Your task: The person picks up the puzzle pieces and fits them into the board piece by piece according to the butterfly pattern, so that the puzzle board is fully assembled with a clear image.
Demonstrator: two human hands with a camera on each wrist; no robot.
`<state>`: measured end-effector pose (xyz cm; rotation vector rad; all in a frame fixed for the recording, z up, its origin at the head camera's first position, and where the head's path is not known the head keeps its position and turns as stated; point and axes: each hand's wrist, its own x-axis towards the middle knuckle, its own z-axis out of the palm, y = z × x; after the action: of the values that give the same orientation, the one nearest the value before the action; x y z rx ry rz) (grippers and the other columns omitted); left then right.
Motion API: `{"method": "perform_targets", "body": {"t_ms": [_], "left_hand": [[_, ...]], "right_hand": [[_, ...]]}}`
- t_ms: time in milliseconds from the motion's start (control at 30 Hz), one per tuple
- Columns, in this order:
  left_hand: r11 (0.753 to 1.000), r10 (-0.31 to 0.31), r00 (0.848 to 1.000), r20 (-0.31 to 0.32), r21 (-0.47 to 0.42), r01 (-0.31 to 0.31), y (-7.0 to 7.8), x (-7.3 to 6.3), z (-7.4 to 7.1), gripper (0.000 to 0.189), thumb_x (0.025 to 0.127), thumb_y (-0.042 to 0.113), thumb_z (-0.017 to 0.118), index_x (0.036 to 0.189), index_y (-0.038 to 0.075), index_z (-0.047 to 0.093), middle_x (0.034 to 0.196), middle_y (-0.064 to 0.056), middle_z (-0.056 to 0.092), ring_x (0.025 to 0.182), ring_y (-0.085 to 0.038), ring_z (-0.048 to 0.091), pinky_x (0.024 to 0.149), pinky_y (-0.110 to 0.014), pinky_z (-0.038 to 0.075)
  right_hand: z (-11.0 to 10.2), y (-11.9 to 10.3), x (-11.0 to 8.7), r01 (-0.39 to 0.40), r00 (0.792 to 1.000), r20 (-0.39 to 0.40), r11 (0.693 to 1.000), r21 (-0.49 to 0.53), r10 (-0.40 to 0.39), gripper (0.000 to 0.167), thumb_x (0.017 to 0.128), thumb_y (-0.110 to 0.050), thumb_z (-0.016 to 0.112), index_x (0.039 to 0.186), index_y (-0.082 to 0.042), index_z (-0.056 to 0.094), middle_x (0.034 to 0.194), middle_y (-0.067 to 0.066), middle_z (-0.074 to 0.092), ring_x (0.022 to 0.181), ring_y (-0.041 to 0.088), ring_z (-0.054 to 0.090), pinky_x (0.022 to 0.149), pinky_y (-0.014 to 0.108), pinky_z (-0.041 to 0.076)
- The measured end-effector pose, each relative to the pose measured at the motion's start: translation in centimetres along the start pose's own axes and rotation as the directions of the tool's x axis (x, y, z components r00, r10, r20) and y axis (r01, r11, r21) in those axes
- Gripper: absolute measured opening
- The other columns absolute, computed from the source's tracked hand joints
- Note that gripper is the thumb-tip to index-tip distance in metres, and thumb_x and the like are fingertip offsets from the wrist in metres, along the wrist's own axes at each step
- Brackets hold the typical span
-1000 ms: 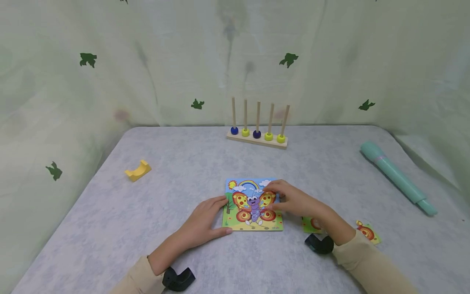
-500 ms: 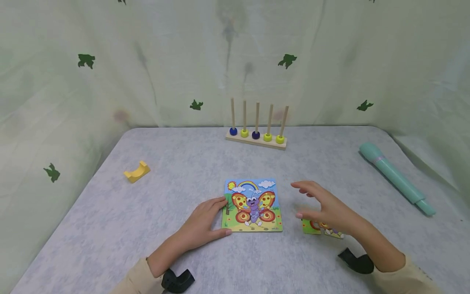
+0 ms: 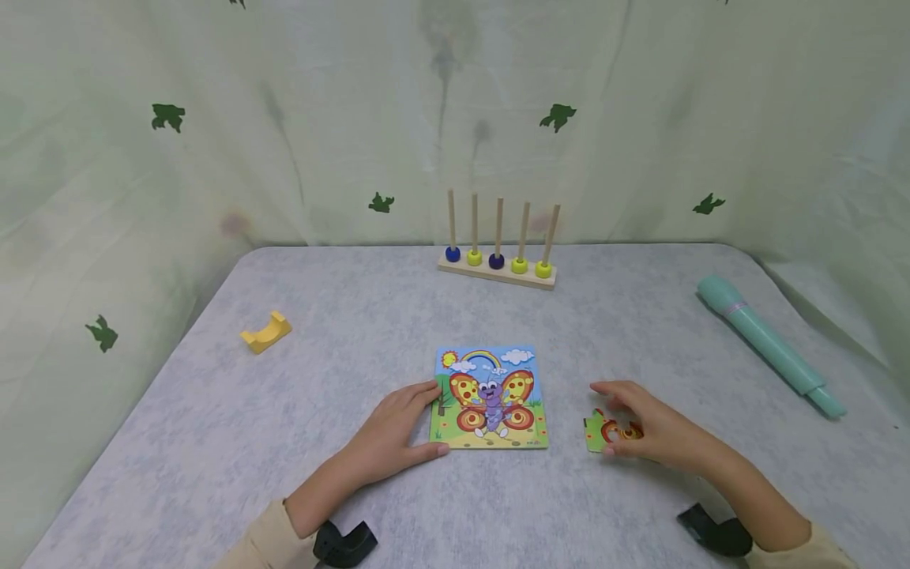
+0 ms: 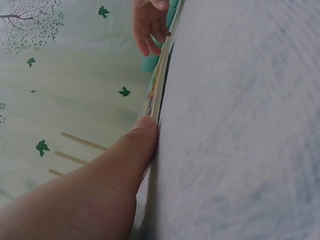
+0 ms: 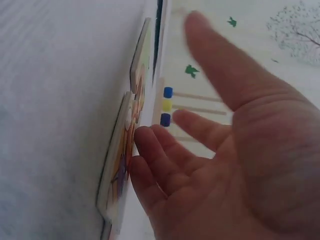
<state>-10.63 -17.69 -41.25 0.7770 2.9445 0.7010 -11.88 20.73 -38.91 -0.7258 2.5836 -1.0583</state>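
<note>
A square butterfly puzzle board [image 3: 490, 399] lies flat on the grey table. My left hand [image 3: 394, 427] rests at its left side, fingertips on the left edge and thumb [image 4: 142, 132] against the near corner. To the right of the board, my right hand [image 3: 650, 427] hovers low over puzzle pieces, thumb and fingers spread apart. A green piece [image 3: 593, 436] shows left of its fingertips. Another piece, with orange and purple print [image 5: 120, 160], lies close under the fingers in the right wrist view; the hand partly covers it in the head view.
A wooden peg stand [image 3: 496, 271] with blue and yellow beads stands at the back. A yellow curved block [image 3: 267, 333] lies at the left, and a teal microphone-shaped tube [image 3: 771, 344] at the right. Behind the table hangs a pale curtain [image 3: 341, 118] with green leaf-like shapes.
My right hand has left the board's right side, moving right and then down over the loose pieces. The left hand has stayed at the board.
</note>
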Motion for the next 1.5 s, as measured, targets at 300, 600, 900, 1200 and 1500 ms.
{"method": "perform_targets", "body": {"t_ms": [300, 600, 900, 1200, 1500], "left_hand": [[1.0, 0.001, 1.0, 0.005, 0.004, -0.001, 0.0, 0.0, -0.1, 0.081, 0.078, 0.062, 0.053, 0.138, 0.01, 0.035, 0.142, -0.001, 0.029, 0.129, -0.02, 0.025, 0.102, -0.04, 0.022], [1.0, 0.002, 1.0, 0.009, -0.004, -0.002, -0.1, 0.0, -0.1, 0.081, 0.078, 0.061, 0.054, 0.139, 0.011, 0.035, 0.142, -0.002, 0.029, 0.129, -0.021, 0.025, 0.102, -0.041, 0.021], [1.0, 0.012, 1.0, 0.015, -0.004, -0.012, -0.2, 0.0, -0.2, 0.082, 0.078, 0.063, 0.051, 0.139, 0.011, 0.034, 0.143, -0.001, 0.028, 0.129, -0.021, 0.024, 0.103, -0.041, 0.021], [0.999, 0.034, 0.999, 0.037, -0.032, -0.033, -0.7, -0.2, -0.5, 0.078, 0.081, 0.058, 0.053, 0.141, 0.013, 0.032, 0.144, -0.001, 0.027, 0.129, -0.022, 0.024, 0.102, -0.043, 0.021], [0.997, 0.066, 0.997, 0.045, -0.041, -0.064, -0.9, -0.2, -0.7, 0.074, 0.084, 0.054, 0.052, 0.142, 0.014, 0.03, 0.144, -0.001, 0.026, 0.13, -0.022, 0.022, 0.102, -0.045, 0.022]], "right_hand": [[0.1, 0.8, -0.1, 0.024, 0.999, 0.035, 0.987, -0.159, -0.018, 0.07, 0.075, -0.047, 0.067, 0.127, -0.005, 0.047, 0.115, 0.003, 0.046, 0.099, 0.017, 0.045, 0.079, 0.03, 0.043], [0.3, 0.3, -0.1, 0.049, 0.999, -0.009, 0.968, -0.247, -0.053, 0.055, 0.076, -0.039, 0.069, 0.119, -0.005, 0.057, 0.104, -0.003, 0.052, 0.091, 0.015, 0.047, 0.072, 0.028, 0.044], [0.7, 0.0, 0.1, 0.031, 0.994, -0.094, 0.984, -0.177, -0.048, 0.055, 0.075, -0.036, 0.071, 0.119, -0.008, 0.052, 0.107, -0.002, 0.051, 0.093, 0.012, 0.051, 0.075, 0.029, 0.046], [1.1, -3.6, 0.7, 0.106, 0.971, -0.198, 0.983, -0.15, -0.135, 0.056, 0.075, -0.028, 0.074, 0.122, -0.008, 0.052, 0.106, -0.007, 0.052, 0.092, 0.016, 0.051, 0.073, 0.035, 0.048], [3.6, -8.5, 3.0, 0.19, 0.955, -0.217, 0.98, -0.065, -0.2, 0.06, 0.075, -0.026, 0.074, 0.129, -0.013, 0.049, 0.111, -0.005, 0.051, 0.098, 0.013, 0.05, 0.078, 0.036, 0.048]]}}
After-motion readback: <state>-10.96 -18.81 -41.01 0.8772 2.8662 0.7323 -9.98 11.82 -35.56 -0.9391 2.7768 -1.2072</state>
